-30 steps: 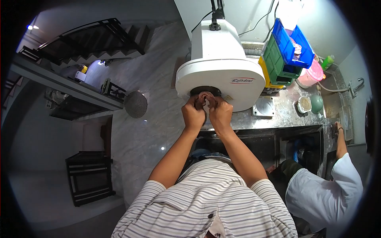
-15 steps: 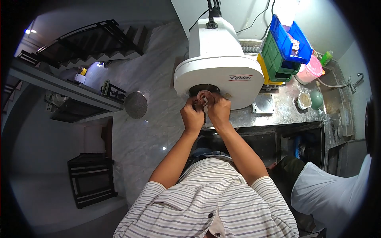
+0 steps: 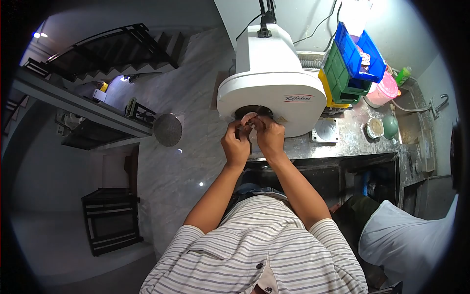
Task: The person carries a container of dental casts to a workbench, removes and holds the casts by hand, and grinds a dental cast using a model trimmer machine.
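Observation:
Both my hands hold a small pink, curved piece like a denture in front of the white machine. My left hand grips its left side with bent fingers. On its right side the fingers of my right hand are closed as well. Just behind the fingertips is the dark round opening in the machine's front. Whether the piece touches anything inside cannot be made out. "Refodent" is printed on the machine.
Right of the machine stand stacked blue, green and yellow bins. A pink tub, a white jar, a green bowl and a metal plate share the metal counter. A person in a white shirt is at lower right.
The curved piece has turned in my fingers: its ring-like opening showed before, now a smooth pink side does. My hands stay at the machine's opening. The view has shifted slightly.

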{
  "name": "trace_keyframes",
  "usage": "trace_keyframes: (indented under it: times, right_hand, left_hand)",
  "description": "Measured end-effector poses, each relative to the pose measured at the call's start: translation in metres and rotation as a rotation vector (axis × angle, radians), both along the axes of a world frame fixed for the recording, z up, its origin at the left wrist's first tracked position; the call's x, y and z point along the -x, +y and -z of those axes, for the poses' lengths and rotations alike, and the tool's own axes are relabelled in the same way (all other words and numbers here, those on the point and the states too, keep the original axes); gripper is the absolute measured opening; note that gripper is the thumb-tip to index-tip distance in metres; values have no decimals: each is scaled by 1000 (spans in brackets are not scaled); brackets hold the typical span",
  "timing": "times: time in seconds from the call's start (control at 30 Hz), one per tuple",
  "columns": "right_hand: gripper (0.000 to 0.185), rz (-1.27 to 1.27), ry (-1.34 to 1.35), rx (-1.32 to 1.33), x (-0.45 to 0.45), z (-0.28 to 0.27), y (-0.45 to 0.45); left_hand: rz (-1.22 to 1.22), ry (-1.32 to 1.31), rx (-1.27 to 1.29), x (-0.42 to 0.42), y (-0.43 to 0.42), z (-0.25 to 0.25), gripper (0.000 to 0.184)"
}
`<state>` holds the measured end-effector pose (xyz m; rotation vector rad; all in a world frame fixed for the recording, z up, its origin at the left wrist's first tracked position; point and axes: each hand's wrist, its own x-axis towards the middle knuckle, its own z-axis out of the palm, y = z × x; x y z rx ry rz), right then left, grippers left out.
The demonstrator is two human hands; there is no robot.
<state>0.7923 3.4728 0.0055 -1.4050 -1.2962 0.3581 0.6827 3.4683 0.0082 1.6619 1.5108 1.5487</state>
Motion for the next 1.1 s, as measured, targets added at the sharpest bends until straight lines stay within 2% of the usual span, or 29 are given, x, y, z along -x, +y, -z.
trace_keyframes:
  times: [0.13,0.2,0.3,0.4,0.63,0.7,0.73,0.8,0.83,0.9,0.93,1.0,1.03,1.1]
  right_hand:
    - [7,7,-91,-42,-5,8,-6]
    - [14,59,-184,-72,-8,3,-13]
    - [17,17,-282,-101,-12,2,-16]
    - [16,-2,-310,-38,-13,2,-13]
    - [12,-47,-423,12,-14,17,-2]
    - [9,-53,-495,8,-14,18,0]
    - [9,-53,-496,6,-14,18,1]
    - [6,-50,-484,-3,-14,20,2]
    - [6,-50,-485,-4,-14,23,3]
    - [7,-58,-584,-22,-15,27,6]
    - [7,-59,-585,-22,-15,27,6]
    - [8,-88,-579,-15,-16,26,7]
    - [8,-91,-581,-15,-15,25,6]
    - [9,-71,-511,-39,-13,24,6]
  left_hand:
    - [-12,167,-112,9,2,-2,13]
    - [34,309,-210,11,4,-2,19]
    - [47,381,-273,14,11,8,23]
    - [22,521,-294,14,12,5,26]
    - [-49,536,-256,13,12,3,19]
    - [-112,536,-228,18,14,6,31]
    - [-112,534,-230,21,15,6,31]
    - [-181,525,-72,27,17,5,59]
    - [-181,523,-73,30,19,5,59]
    - [-288,641,-108,35,22,0,95]
    - [-289,639,-107,36,23,-4,95]
    - [-295,660,-189,38,29,-13,119]
    - [-298,658,-187,41,33,-12,119]
    - [-147,621,-240,47,42,-12,129]
